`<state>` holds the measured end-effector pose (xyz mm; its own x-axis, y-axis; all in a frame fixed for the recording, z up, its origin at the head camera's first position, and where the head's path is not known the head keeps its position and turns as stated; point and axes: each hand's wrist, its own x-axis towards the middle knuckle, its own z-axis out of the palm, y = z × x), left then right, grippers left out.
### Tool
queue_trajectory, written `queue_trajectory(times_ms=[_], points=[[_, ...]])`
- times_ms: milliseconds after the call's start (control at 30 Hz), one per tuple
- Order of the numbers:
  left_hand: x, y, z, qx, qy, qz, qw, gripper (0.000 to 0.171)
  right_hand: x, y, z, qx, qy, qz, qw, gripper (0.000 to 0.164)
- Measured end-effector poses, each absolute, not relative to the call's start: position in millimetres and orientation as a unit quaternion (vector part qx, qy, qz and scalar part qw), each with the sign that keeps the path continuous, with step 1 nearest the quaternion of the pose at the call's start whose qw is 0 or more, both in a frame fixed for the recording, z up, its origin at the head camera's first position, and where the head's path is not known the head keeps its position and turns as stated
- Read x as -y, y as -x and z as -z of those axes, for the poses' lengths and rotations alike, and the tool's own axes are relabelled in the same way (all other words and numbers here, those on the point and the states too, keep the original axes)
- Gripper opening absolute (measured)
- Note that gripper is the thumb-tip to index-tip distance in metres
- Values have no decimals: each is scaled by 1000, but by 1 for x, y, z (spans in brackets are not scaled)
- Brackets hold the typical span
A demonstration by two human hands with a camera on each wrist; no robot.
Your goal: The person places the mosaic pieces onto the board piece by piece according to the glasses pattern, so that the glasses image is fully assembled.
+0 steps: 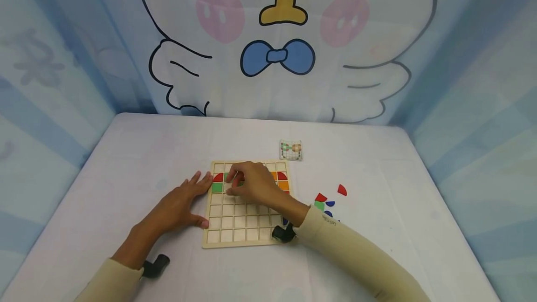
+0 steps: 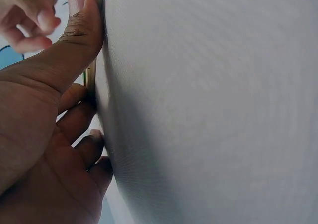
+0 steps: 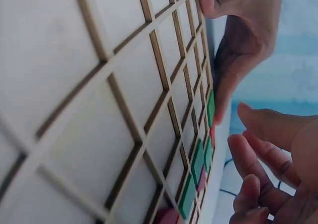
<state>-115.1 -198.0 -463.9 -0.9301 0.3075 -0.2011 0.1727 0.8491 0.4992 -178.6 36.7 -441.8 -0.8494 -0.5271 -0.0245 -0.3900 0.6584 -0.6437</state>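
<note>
A wooden grid board (image 1: pixel 228 236) lies on the table. My left hand (image 1: pixel 178 206) rests along its left edge, thumb and fingers spread against the side; the left wrist view shows the thumb (image 2: pixel 79 30) pressed to the rim. Over the upper rows hovers my right hand (image 1: pixel 256 183), which covers part of them. Thumb and fingertips stand apart in the right wrist view, with nothing visible between them. Toward the upper left are a red quarter-round piece (image 1: pixel 218 177) and a green square tile (image 1: pixel 216 187); an orange tile (image 1: pixel 283 185) sits at the right side.
A small printed pattern card (image 1: pixel 291 150) lies just behind the board. Right of the board are loose pieces: a red quarter-round (image 1: pixel 342 190), a green tile (image 1: pixel 319 205) and blue half-rounds (image 1: pixel 330 203), partly behind the right sleeve (image 1: pixel 348 246). A patterned curtain (image 1: pixel 277 97) hangs behind the table.
</note>
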Motion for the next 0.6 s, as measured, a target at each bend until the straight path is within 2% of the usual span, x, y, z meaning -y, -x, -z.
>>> queue_trajectory(times_ms=[233,600], points=[[196,114,465,-953,-115,-242,143,128,-75,173,433,-893,253,361,89,23],[196,114,466,-953,-117,-243,136,129,-136,164,420,-916,156,361,80,23]])
